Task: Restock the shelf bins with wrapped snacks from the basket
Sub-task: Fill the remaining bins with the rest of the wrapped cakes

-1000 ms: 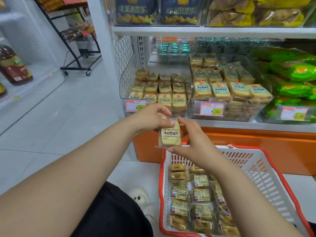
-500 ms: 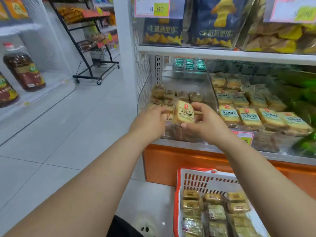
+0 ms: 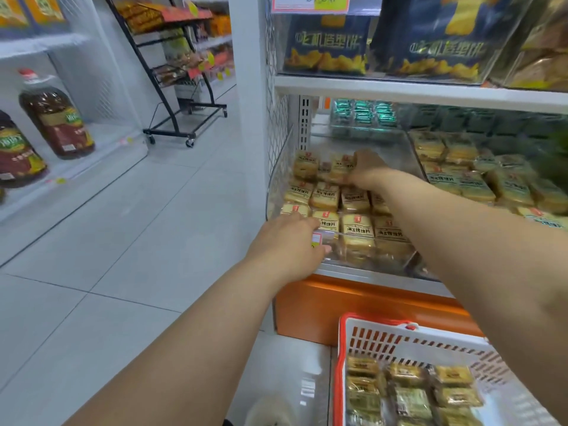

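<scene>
Since half a second ago the wrapped snack [image 3: 339, 167] is no longer being carried between both hands in front of the bin [image 3: 278, 179] — it is now sitting deep at the back row of the clear bin, with only the right hand [image 3: 367, 170] on it. The left hand [image 3: 292, 244] is now resting low on the bin's front lip, by the price tag [image 3: 316, 239]. Reading: the placement step for this piece is nearly complete, and one more unit is going into stock.

Right hand: fingers are curling over the snack's right edge at the back row. The frame is blurred there, so whether they are pinching the wrapper or just touching it as they let go — cannot tell. The snack is lying just left of the fingertips, touching them, beside other packets of the same kind in that row.

Left hand: fingers are lying fairly straight against the front wall, thumb under the lip, seemingly steadying the bin and holding no snack.

Supply: the basket [image 3: 375, 333] is sitting on the floor below the shelf, and many wrapped packets are showing in it, so the restocking is judged far from finished.
</scene>
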A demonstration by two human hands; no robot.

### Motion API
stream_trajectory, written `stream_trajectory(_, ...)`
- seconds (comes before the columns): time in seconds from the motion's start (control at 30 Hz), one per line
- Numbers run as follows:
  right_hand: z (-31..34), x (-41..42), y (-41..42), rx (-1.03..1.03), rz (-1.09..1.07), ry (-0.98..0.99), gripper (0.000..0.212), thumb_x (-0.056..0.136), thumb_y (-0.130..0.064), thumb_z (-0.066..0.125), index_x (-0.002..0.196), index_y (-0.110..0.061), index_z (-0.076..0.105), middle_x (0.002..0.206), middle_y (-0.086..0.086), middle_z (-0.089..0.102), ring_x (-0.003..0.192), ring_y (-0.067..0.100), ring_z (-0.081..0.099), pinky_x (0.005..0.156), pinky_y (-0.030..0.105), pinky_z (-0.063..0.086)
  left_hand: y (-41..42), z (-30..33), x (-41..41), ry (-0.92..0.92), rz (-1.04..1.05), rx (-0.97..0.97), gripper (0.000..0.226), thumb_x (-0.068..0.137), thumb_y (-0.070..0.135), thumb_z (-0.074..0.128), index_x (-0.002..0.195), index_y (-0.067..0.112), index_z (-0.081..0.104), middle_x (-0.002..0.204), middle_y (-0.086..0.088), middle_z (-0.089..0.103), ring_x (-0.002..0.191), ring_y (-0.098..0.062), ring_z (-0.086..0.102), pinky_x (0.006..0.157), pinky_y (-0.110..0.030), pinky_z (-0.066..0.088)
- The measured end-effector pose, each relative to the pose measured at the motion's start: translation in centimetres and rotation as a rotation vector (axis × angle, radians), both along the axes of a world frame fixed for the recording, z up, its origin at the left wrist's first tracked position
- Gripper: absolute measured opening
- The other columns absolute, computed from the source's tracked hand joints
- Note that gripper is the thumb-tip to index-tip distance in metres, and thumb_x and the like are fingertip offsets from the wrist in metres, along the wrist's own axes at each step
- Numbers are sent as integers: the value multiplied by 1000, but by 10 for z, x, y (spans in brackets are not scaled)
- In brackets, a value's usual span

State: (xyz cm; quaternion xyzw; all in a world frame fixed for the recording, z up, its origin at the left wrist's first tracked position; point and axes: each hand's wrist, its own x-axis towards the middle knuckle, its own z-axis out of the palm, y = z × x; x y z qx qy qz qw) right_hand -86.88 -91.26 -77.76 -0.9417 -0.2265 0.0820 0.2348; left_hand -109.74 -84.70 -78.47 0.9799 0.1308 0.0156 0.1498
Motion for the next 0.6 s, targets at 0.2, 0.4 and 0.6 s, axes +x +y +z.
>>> stream_trajectory(0.2,-1,4,14,-30,162,18,55,86,-34,71,133,-15,50,126,3,58,102,19,55,81,27,38,1,-3,-1,-17,-2,-4,52,96,47,53,141,21,48,139,-3,52,128,-24,44,105,-35,35)
stream_trajectory(0.4,-14,7,34,-33,88,-86,69,75,-51,76,130,-15,54,129,10,54,107,27,58,89,35,48,1,-7,-2,-19,-7,1,52,95,48,52,139,20,49,138,-4,52,129,-25,42,104,-33,33)
stream_trajectory(0.6,-42,38,44,86,57,-103,66,68,-60,73,119,-22,59,126,9,58,100,26,63,90,43,53,0,-7,-1,-23,-1,-1,51,95,48,53,138,20,50,136,-4,53,127,-25,43,104,-35,34)
